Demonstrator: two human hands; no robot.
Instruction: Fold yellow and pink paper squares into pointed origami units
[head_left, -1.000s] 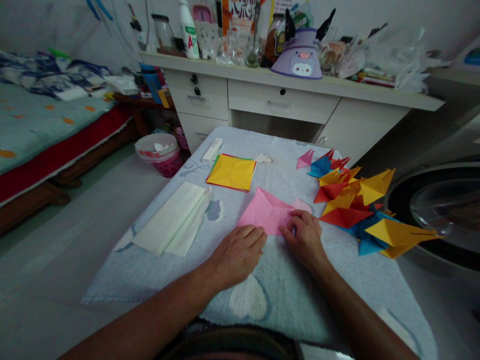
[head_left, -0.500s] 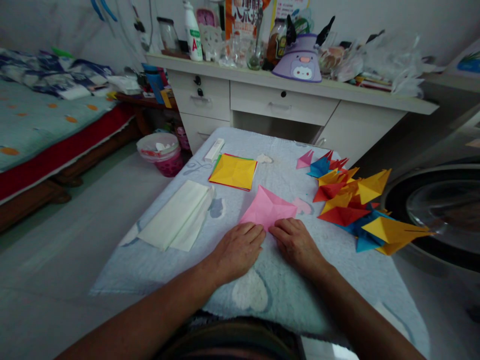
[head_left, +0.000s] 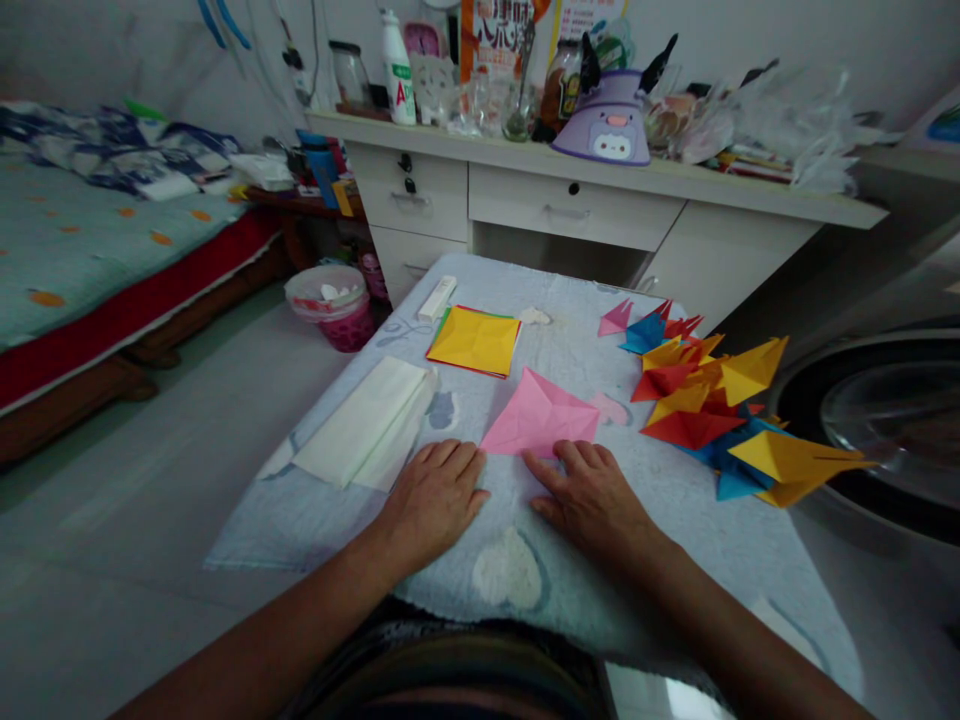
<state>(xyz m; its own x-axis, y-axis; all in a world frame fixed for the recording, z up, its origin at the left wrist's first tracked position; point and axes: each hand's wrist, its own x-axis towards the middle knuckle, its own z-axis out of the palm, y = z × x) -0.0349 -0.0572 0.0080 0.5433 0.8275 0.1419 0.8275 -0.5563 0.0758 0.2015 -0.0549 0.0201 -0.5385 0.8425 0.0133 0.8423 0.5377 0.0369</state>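
A pink origami paper (head_left: 541, 415) lies on the cloth-covered table, creased, its near edge folded straight. My left hand (head_left: 439, 497) rests palm down at the paper's left corner, fingers stretched out and thumb apart, gripping nothing. On the near edge, toward the right, my right hand (head_left: 589, 490) presses the paper with its outstretched index finger. Its other fingers lie loosely beside that edge. Beyond the pink sheet is a stack of square origami paper (head_left: 476, 340), yellow on top. To the right stand several folded paper cranes (head_left: 694, 390) in red, yellow, blue and pink.
A folded pale paper or cloth (head_left: 364, 420) lies left of my hands. Farther back sits a small white box-like object (head_left: 437, 298). A white desk (head_left: 600, 185) stands behind the table, a pink bin (head_left: 341, 310) on the floor at left, a front-loading washing machine (head_left: 885, 420) at right.
My left hand has slid left along the near edge to the paper's corner, away from my right hand. The right hand stays near the edge, its index finger now extended.
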